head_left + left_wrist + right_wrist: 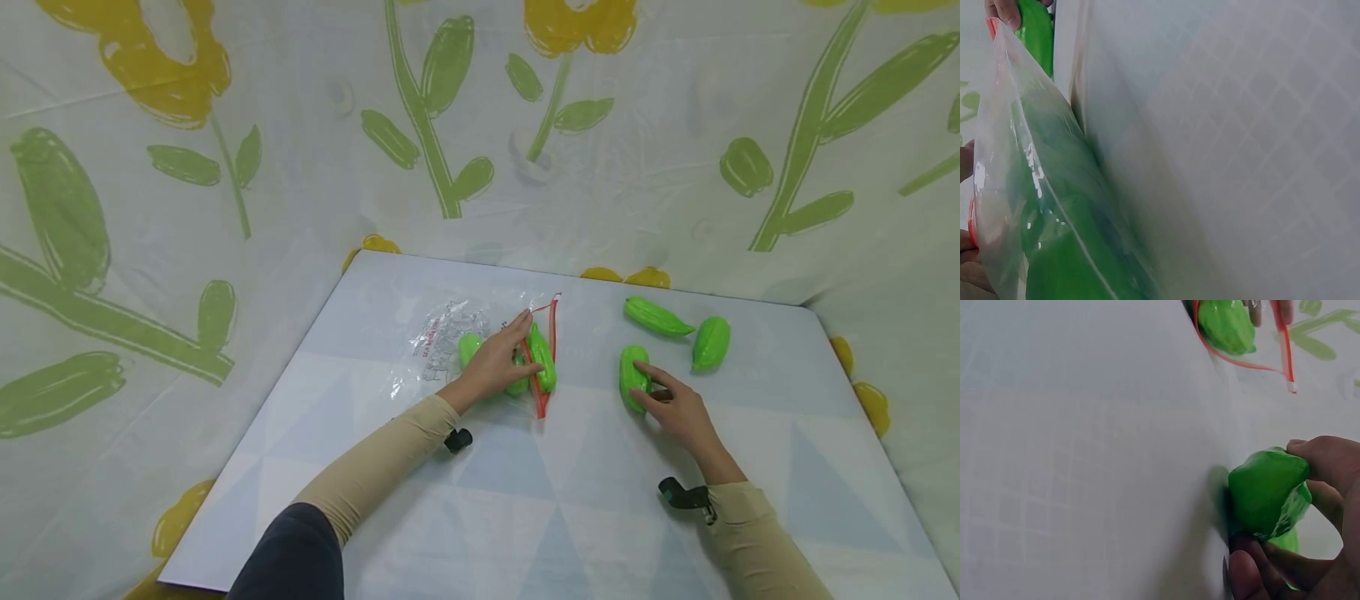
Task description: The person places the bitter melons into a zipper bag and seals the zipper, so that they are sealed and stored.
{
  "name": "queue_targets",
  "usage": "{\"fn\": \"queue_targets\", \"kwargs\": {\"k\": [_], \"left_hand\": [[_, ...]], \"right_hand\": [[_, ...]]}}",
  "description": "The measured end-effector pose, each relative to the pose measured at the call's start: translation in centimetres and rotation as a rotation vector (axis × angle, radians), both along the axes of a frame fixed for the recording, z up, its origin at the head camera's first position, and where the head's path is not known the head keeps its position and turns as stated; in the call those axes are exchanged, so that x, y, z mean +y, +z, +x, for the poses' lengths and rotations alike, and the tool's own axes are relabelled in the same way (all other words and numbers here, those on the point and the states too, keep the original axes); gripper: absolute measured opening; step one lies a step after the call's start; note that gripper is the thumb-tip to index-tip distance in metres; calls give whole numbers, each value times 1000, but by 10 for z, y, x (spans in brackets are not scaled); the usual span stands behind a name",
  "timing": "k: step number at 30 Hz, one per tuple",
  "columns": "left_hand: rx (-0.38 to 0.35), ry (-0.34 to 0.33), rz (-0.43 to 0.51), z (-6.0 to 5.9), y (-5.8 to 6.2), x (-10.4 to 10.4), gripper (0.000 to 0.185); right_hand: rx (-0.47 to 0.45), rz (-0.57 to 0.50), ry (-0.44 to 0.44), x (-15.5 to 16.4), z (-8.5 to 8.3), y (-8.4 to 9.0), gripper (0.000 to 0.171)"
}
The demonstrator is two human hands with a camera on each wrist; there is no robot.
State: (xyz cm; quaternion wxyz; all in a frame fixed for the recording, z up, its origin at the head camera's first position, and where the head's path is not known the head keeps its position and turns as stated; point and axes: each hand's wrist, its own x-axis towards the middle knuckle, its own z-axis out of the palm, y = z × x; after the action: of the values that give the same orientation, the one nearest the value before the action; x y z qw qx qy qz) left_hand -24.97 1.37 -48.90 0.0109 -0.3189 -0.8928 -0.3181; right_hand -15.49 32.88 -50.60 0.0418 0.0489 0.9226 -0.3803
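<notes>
Gourd (628,377) sat at the table (585,467), right of the bag (431,350) | right hand (681,412) pinched its sides; left hand (492,358) spread fingers along the lip (542,407), pinch unclear | seemed light, firm, slick; mid-body suited the grip

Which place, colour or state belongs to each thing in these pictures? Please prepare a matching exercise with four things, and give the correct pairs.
Column one:
1. Left grip
2. Right grip
3. Bag
4. Backdrop

Column two:
A. Pinching a loose green piece
B. Patterned in yellow and green
C. At the red-edged mouth
D. See-through, with green pieces inside

Right pairs: 1-C, 2-A, 3-D, 4-B
</notes>
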Motion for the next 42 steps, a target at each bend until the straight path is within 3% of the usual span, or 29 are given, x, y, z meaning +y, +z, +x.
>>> {"fn": "queue_targets", "kwargs": {"k": [18,42], "left_hand": [[-10,8,-16,1,5,-1,89],[-8,12,-19,-2,1,-2,89]], "right_hand": [[36,-35,51,-8,-7,0,63],[69,-76,143,-38,-18,3,57]]}}
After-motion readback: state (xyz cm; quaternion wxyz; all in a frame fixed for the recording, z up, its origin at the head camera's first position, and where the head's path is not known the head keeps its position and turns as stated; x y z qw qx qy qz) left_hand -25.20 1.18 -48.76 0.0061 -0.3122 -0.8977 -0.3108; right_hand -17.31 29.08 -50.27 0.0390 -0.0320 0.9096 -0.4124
